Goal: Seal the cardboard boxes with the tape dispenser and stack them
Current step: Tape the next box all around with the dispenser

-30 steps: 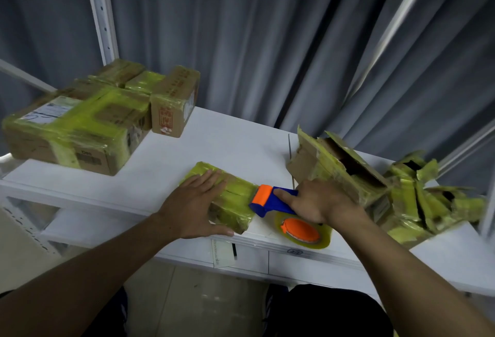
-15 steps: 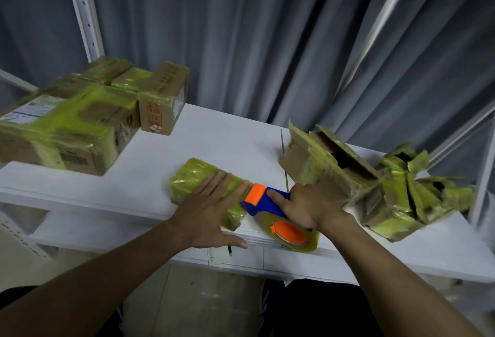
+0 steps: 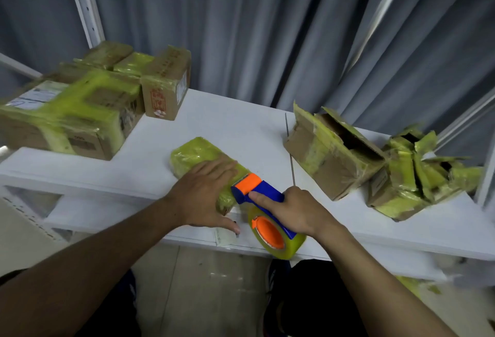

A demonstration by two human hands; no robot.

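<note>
The near end of the small box [image 3: 195, 154], all wrapped in yellow tape, is hidden under the left hand [image 3: 206, 194]. This box lies near the front edge of the white table [image 3: 241, 128], about in the middle. The left fingers are straight and a little spread, flat on its top. The right hand [image 3: 294, 211] curls around the handle of the tape dispenser [image 3: 267, 192] and covers it, with the index finger stretched along the blue body. The orange head touches the right near end of the box, and the tape roll [image 3: 281, 240] hangs over the table edge.

At far left the sealed boxes [image 3: 75, 111] are blurred and cut by the frame. A white label on top and red print on one side box [image 3: 163, 93] cannot be read.

At right an open box [image 3: 329, 154] shows only a dark inside, and crumpled boxes [image 3: 417, 176] lie beside it.
</note>
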